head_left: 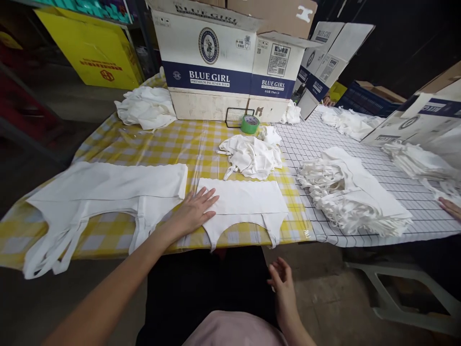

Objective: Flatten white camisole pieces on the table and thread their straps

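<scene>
Yellow-checked cloth (201, 149) below, and left hand (197, 210) lies flat on a top (248, 197) well in front of the box (223, 57), spread, clamping nothing, probably keeping it smooth. Right hand (283, 283) hangs farther from the box, loosely curled, seemingly empty. Right of the box, a stack (367, 187), straps (334, 206) bunched perhaps for neatness.

White garment (248, 197); yellow-and-white checked tablecloth (173, 150); green tape roll (249, 128).

I'm looking remotely across a yellow-checked tabletop (151, 142) that meets a white, grid-patterned tabletop (292, 140) on the right; a pale stool (374, 288) stands on the dull floor (331, 302) near its front edge, a near-black wall (406, 33) rises behind, and my feed dims beyond the lit tabletops
</scene>
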`<state>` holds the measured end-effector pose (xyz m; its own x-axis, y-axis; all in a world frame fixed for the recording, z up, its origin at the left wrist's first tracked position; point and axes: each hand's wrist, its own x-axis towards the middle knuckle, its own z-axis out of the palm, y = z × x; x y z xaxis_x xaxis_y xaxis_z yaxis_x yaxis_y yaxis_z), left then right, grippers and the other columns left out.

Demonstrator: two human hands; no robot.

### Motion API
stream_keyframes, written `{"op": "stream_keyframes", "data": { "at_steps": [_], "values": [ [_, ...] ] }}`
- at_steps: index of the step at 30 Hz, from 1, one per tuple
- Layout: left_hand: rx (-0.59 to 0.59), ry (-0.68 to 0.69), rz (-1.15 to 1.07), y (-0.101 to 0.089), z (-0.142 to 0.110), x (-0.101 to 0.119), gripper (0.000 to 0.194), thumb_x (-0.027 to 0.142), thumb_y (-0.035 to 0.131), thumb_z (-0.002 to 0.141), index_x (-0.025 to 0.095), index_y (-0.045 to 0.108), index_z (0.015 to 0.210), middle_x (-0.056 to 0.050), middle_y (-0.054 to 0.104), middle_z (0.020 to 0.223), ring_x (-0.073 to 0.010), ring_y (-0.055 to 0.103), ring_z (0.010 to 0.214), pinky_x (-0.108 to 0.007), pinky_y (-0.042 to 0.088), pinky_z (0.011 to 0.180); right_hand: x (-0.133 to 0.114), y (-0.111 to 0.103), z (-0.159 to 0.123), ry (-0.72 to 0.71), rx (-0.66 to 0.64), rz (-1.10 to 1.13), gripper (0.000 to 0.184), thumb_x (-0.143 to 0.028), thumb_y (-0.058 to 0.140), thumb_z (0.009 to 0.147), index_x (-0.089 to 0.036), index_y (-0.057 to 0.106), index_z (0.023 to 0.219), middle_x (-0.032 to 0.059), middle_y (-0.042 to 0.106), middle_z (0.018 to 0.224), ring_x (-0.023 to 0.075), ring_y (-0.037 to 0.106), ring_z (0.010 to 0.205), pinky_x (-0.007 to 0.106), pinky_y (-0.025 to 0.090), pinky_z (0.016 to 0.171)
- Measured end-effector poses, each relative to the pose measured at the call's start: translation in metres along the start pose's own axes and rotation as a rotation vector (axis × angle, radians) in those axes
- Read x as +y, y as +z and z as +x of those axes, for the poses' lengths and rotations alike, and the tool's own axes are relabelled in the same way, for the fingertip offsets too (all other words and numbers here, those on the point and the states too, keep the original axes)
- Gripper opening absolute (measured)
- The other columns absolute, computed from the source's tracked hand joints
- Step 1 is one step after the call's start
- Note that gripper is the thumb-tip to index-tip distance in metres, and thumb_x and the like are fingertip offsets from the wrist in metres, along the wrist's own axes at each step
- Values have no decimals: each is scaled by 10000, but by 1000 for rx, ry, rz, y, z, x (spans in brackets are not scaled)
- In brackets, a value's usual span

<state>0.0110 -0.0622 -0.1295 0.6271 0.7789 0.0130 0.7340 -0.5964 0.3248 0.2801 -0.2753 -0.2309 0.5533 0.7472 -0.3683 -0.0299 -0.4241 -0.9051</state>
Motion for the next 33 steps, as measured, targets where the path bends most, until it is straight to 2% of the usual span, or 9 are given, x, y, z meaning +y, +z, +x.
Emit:
{"op": "stream_keyframes", "data": {
  "at_steps": [2,6,9,12,18,23,25,29,33],
  "values": [
    [7,-14,42,5,-5,-4,495,430,324,906,303,270,1382,0,183,1485,-260,95,1366,-480,110,1087,-1,35,-7,33,-214,3,433,-415,634,713,-209,557,1086,99,615,1032,262,583,955,365,488,734],
    [22,-32,95,10,-6,0,510,421,319,910,308,220,1397,9,142,1494,-266,60,1369,-488,99,1086,-25,112,-24,-127,-574,-3,439,-397,669,692,-234,595,1093,58,612,1107,247,533,1057,353,424,862],
    [18,-27,99,10,-7,2,517,419,320,909,315,200,1401,14,136,1495,-266,60,1369,-493,94,1086,-41,130,-37,-235,-671,-105,314,-467,563,776,-190,660,890,33,651,868,211,578,866,295,434,749],
    [27,-24,90,11,-8,0,518,425,318,908,316,200,1401,14,132,1496,-268,59,1368,-493,84,1086,-43,101,-49,-341,-653,-283,376,-454,417,871,-178,630,731,3,587,646,157,534,639,247,387,600],
    [38,-24,55,14,-9,-2,508,428,291,914,316,198,1401,19,126,1497,-259,39,1371,-504,58,1087,-43,-1,-62,-551,-479,-626,260,-344,425,878,-243,587,702,21,591,655,191,504,623,290,350,618],
    [19,-29,43,13,-9,-2,508,426,278,915,315,192,1403,22,110,1499,-261,30,1371,-505,48,1086,-75,-60,-59,-450,-464,-662,234,-376,515,819,-249,561,629,22,557,609,191,485,574,290,350,564],
    [29,-29,50,14,-8,-4,504,418,283,915,314,200,1401,20,117,1498,-264,38,1370,-506,56,1085,-94,-73,-63,-308,-523,-585,222,-402,499,829,-252,603,702,16,533,586,180,476,549,278,351,531],
    [94,-20,67,15,-7,-2,487,371,290,922,279,232,1397,-8,164,1490,-262,76,1368,-528,46,1082,-133,-80,-83,-108,-601,-341,369,-435,490,836,-272,549,1161,-6,527,552,176,521,544,285,410,570],
    [212,45,-64,-3,-15,35,500,325,285,931,209,199,1410,-59,228,1471,-233,141,1361,-506,-2,1096,-170,-66,-96,-21,-723,-114,267,-408,520,829,-197,650,927,51,637,617,196,612,621,320,450,656]
  ]
}}
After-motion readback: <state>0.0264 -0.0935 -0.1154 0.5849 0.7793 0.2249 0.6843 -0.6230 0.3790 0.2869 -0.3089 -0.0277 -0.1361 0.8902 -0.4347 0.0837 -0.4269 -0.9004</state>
